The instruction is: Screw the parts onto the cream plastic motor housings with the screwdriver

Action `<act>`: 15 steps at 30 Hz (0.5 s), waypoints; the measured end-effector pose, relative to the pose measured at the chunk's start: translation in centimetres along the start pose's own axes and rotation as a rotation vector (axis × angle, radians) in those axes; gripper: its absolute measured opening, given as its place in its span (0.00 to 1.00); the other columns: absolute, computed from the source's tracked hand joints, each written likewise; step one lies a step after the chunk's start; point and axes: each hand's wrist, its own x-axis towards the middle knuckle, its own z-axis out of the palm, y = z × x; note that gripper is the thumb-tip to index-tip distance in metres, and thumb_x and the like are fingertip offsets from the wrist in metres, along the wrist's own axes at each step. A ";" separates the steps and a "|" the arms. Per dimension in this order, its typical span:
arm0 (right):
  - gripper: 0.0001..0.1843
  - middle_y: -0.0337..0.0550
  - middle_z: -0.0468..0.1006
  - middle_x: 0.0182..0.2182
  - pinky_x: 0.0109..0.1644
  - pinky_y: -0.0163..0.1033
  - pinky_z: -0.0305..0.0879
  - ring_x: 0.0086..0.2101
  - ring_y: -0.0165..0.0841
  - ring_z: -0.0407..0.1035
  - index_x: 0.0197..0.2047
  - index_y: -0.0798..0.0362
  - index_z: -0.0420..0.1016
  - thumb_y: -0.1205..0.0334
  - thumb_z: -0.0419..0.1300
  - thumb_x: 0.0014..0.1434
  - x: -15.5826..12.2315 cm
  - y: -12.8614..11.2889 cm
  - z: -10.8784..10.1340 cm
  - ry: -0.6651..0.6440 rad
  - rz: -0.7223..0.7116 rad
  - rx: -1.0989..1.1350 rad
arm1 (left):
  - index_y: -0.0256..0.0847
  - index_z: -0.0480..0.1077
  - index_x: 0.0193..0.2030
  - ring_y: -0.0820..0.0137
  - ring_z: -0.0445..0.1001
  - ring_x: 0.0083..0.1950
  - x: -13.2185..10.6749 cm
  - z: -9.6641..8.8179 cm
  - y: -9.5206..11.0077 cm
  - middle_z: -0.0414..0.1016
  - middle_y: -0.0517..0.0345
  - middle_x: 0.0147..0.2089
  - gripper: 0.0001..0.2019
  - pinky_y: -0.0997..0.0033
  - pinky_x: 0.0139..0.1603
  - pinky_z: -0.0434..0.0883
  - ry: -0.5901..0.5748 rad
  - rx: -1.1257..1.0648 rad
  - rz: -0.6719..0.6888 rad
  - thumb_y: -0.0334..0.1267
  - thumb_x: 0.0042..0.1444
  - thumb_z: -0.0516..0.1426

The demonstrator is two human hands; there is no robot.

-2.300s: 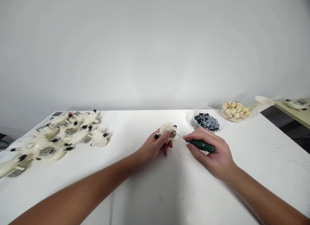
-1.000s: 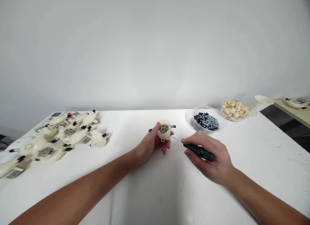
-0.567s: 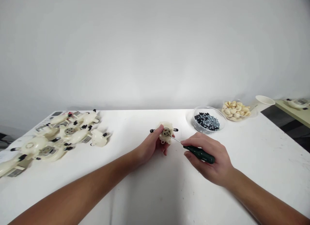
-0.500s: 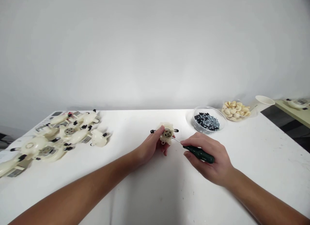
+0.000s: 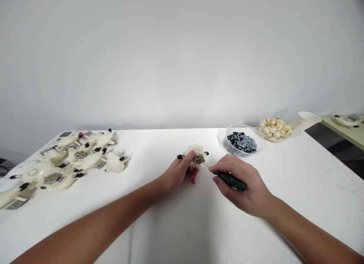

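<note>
Cream plastic housing (image 5: pixel 195 151), gripped in left hand (image 5: pixel 178 172), screwdriver (image 5: pixel 231 181) in right hand (image 5: pixel 247 188)

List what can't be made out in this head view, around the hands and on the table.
Head view only:
- Back of the cream plastic housing: hidden by the left hand.
- Tip of the screwdriver: too small to tell whether it sits in a screw head.
- Screws in the clear bowl: too small to count.
- Leftmost housing: cut off by the left edge.
- Item on the side table: too small to identify.
</note>
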 end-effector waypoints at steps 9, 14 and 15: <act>0.17 0.42 0.75 0.31 0.31 0.41 0.66 0.29 0.34 0.68 0.48 0.52 0.76 0.78 0.61 0.59 -0.2 -1.0 -0.8 0.101 -0.082 -0.051 | 0.37 0.76 0.44 0.70 0.67 0.26 0.2 -0.1 0.6 0.62 0.61 0.24 0.35 0.68 0.34 0.68 -0.038 -0.145 -0.020 0.67 0.68 0.42; 0.18 0.42 0.79 0.33 0.32 0.40 0.69 0.30 0.34 0.71 0.50 0.51 0.75 0.77 0.63 0.59 -0.2 -0.9 -0.4 0.060 -0.069 -0.035 | 0.35 0.76 0.43 0.71 0.64 0.25 0.4 -0.5 0.2 0.62 0.61 0.25 0.36 0.68 0.31 0.69 -0.061 -0.266 -0.053 0.68 0.67 0.43; 0.18 0.42 0.79 0.34 0.33 0.39 0.70 0.31 0.33 0.71 0.51 0.51 0.75 0.76 0.63 0.60 -0.2 -0.8 -0.3 0.050 -0.071 -0.032 | 0.35 0.76 0.43 0.71 0.65 0.25 0.4 -0.5 0.2 0.64 0.60 0.26 0.35 0.69 0.31 0.69 -0.051 -0.261 -0.058 0.67 0.67 0.44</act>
